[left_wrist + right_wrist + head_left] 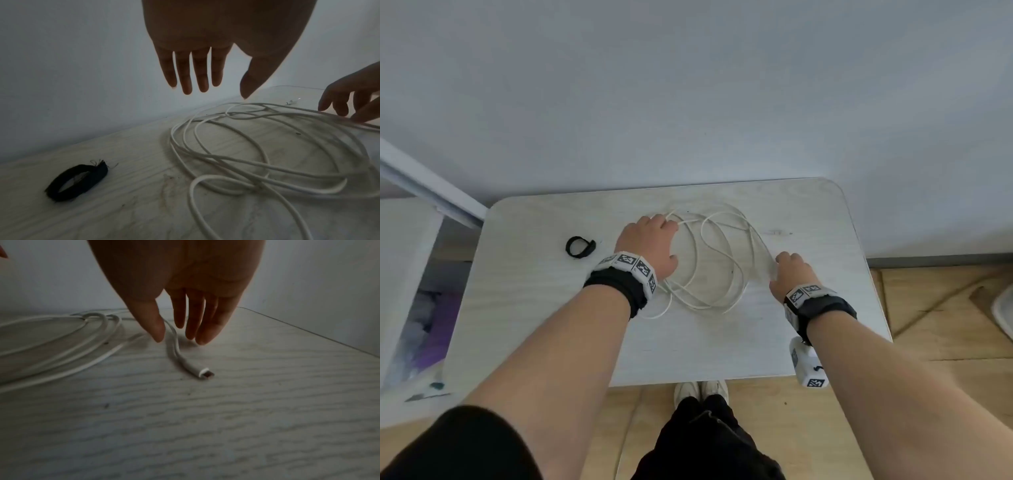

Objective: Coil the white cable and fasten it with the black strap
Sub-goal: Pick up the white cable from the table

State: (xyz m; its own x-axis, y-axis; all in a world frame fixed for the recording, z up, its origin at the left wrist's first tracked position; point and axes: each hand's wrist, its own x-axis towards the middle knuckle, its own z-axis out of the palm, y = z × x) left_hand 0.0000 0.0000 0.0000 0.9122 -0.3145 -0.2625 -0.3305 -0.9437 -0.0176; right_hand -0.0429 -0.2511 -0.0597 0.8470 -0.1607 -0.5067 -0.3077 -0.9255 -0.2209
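Observation:
The white cable (709, 260) lies in loose, uneven loops in the middle of the pale table (544, 308). The black strap (580, 246), curled into a ring, lies left of the loops, apart from them. My left hand (654, 236) hovers over the left side of the loops; the left wrist view shows its fingers (186, 73) straight and holding nothing, with the cable (257, 154) and strap (77, 182) below. My right hand (179, 337) points down at the right side, thumb and fingers straddling the cable's end stretch without pinching it. The connector (205, 374) lies just behind the fingertips.
The table's far edge meets a plain wall (688, 102). A second small plug (780, 233) lies near the back right. Left of the table stands a white shelf unit (404, 274). Wooden floor (945, 308) lies to the right, and my shoes (700, 390) show at the near edge.

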